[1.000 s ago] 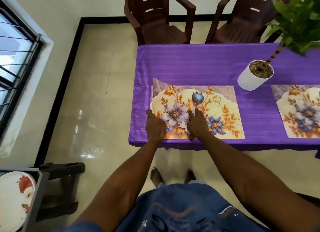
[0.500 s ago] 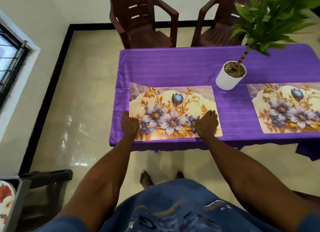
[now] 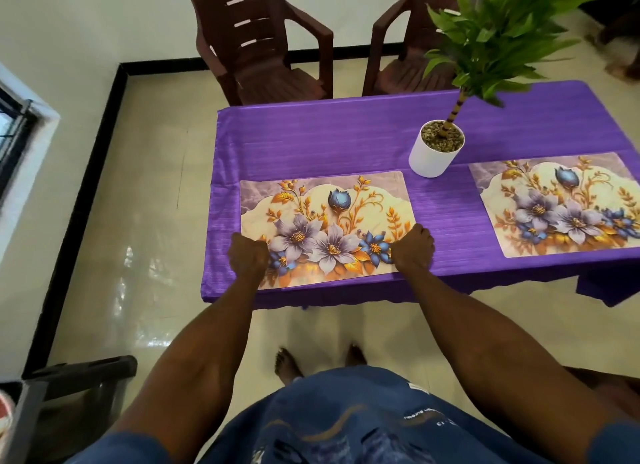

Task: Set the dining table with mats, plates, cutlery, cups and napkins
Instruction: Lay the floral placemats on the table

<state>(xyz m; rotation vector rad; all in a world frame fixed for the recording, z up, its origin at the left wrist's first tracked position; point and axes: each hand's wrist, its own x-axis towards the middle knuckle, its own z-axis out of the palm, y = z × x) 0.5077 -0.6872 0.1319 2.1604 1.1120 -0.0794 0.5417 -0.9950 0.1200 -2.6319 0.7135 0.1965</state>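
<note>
Your left hand (image 3: 247,257) rests on the near left corner of the floral mat (image 3: 325,229), fingers curled under; whether they pinch the edge, you cannot tell; your right hand (image 3: 414,250) lies on its near right corner, fingers relaxed. The mat sits flat at the near edge of the purple tablecloth (image 3: 311,141); a second mat (image 3: 561,204) lies well to the right; a potted plant (image 3: 436,152) stands between them, just beyond; two brown chairs (image 3: 263,48) face the far side.

Purple-clothed table (image 3: 311,141): two mats (image 3: 325,228), potted plant (image 3: 434,152).
</note>
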